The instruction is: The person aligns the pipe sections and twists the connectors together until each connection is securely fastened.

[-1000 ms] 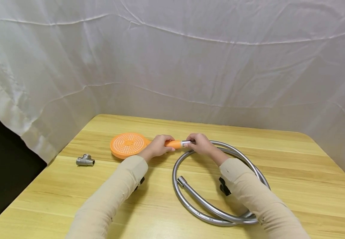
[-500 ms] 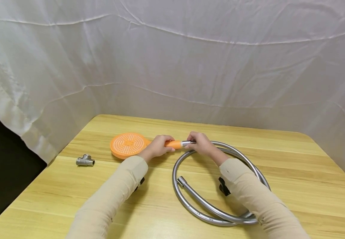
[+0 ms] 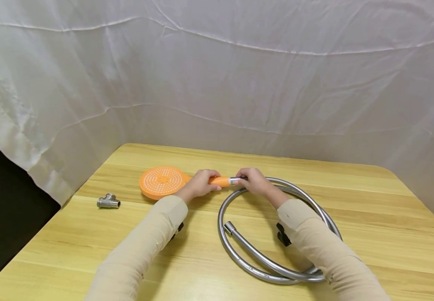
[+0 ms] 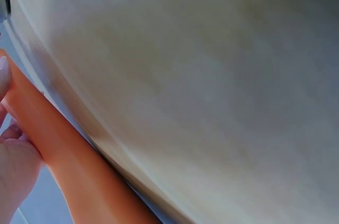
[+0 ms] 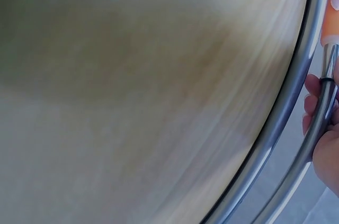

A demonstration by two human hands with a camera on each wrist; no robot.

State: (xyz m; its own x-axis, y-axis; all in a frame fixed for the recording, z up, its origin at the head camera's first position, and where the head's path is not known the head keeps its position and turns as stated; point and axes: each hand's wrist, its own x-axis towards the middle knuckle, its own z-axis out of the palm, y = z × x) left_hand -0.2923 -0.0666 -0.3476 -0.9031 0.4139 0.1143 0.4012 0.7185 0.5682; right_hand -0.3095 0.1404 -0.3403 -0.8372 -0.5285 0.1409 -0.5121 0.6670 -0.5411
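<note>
An orange shower head (image 3: 162, 182) lies with its perforated face up and its handle pointing right. My left hand (image 3: 200, 184) grips that handle (image 4: 79, 155), thumb and fingers on either side of it. At the handle's end sits a chrome hose nut (image 5: 329, 61), lined up with the handle and meeting it. My right hand (image 3: 255, 182) pinches this nut, its fingers curled at the hose end. From there a silver shower hose (image 3: 303, 276) loops round under my right forearm. Its other end fitting (image 3: 230, 228) lies loose inside the coil.
A small metal tee fitting (image 3: 108, 201) lies left of the shower head on the wooden table (image 3: 194, 267). White cloth (image 3: 217, 92) hangs behind and beside the table. A dark gap (image 3: 6, 213) shows past the left edge.
My right fingers shift slightly on the hose nut, covering a different part of it. My left hand, the shower head and the hose coil stay in place.
</note>
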